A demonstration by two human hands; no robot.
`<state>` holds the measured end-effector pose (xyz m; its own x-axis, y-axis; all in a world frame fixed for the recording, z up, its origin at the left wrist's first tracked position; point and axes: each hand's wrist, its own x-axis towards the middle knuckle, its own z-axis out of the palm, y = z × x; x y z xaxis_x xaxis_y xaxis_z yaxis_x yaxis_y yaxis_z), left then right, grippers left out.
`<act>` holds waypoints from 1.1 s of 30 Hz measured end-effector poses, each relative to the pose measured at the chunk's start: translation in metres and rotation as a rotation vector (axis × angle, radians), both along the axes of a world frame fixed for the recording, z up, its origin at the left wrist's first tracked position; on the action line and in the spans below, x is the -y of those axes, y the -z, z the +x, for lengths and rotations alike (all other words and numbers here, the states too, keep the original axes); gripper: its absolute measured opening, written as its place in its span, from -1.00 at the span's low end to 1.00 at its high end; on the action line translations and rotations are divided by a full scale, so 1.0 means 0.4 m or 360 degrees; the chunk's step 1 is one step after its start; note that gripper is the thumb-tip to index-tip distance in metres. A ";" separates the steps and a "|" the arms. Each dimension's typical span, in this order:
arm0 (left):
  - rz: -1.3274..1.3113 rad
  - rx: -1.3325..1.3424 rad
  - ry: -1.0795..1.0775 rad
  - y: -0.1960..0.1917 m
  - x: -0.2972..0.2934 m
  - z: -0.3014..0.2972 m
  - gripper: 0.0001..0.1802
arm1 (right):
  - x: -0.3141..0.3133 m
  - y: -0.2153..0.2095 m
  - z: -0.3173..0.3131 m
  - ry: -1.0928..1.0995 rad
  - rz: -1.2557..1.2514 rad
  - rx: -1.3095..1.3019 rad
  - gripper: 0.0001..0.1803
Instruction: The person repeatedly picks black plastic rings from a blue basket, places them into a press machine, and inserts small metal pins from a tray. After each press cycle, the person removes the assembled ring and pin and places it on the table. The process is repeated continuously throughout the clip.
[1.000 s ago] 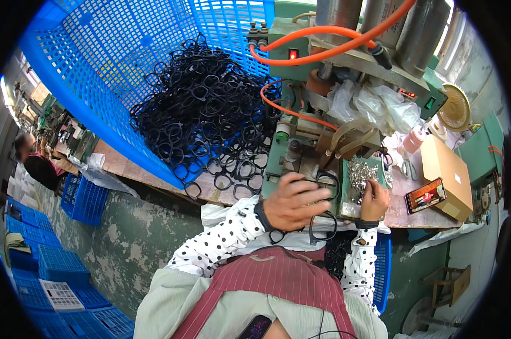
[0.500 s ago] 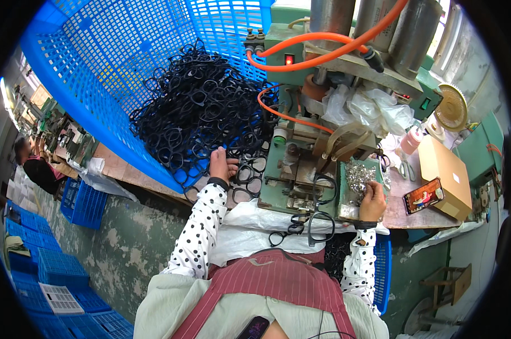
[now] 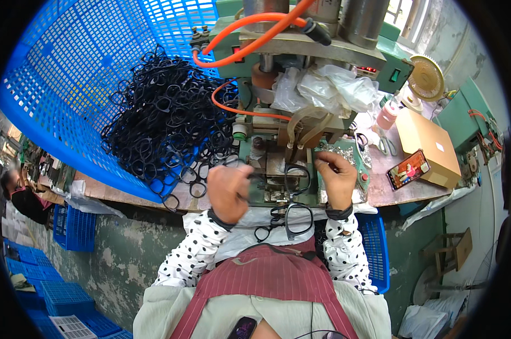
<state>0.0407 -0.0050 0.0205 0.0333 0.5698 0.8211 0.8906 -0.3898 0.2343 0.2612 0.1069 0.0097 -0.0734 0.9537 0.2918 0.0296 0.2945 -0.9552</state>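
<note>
My left hand [image 3: 229, 193] is curled closed and smeared by motion, at the left side of the green press [image 3: 261, 198]. What it holds, if anything, is not clear. My right hand [image 3: 337, 178] has thumb and fingers pinched together near the small metal parts [image 3: 343, 151] in their tray; anything between the fingertips is too small to make out. Between the hands a black eyeglass frame [image 3: 299, 221] sits on the press, one rim hanging over its front edge. More black frames [image 3: 165, 107] lie heaped at the left, spilling towards the press.
A large blue basket [image 3: 69, 130] surrounds the heap. Orange hoses [image 3: 233, 56] loop over the press. At the right are a phone [image 3: 408, 170], a cardboard box [image 3: 430, 150], scissors [image 3: 387, 145] and a pink bottle [image 3: 386, 114]. Another blue basket [image 3: 376, 248] stands below.
My left hand has moved off the heaped frames towards the press. The right hand has drawn back from the metal parts towards the frame on the press. The whole view has shifted.
</note>
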 end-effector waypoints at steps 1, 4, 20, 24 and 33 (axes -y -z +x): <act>0.0107 -0.0098 0.0129 -0.004 -0.008 0.021 -0.48 | 0.011 -0.015 -0.019 -0.0002 -0.0040 -0.0101 -0.79; 0.0129 -0.0196 0.0494 -0.007 -0.040 0.089 -0.50 | 0.042 -0.042 -0.047 -0.0207 -0.0215 -0.0392 -0.56; 0.0029 -0.0140 0.1116 -0.025 -0.044 0.117 -0.53 | 0.035 -0.073 -0.102 -0.0145 -0.0243 -0.0234 -0.38; -0.0182 -0.0151 0.1237 0.018 -0.088 0.106 -0.46 | -0.077 0.043 0.014 0.0276 0.0122 0.0270 -0.51; -0.0161 -0.0155 0.1173 0.026 -0.091 0.104 -0.48 | -0.113 0.214 0.171 0.0652 0.0433 0.1691 -0.65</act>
